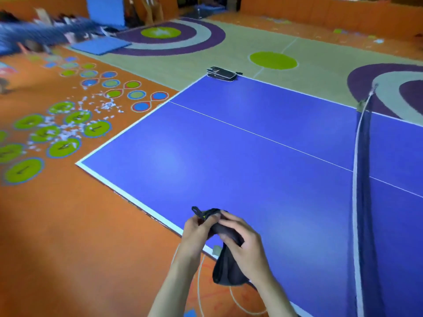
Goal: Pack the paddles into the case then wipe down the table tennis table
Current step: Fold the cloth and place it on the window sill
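Observation:
Both hands hold a dark grey cloth (229,268) over the near edge of the blue table tennis table (251,161). My left hand (196,234) pinches the cloth's upper end, where a small black loop sticks out. My right hand (245,243) grips the cloth's middle, and the rest hangs down below the table edge. A black paddle case (222,73) with white trim lies closed on the table's far corner. No paddles are visible.
The dark net (364,179) with its white top band crosses the table at the right. Orange floor with numbered green circles (64,146) and scattered white paper scraps (100,106) lies to the left. Blue mats (100,45) sit at the back.

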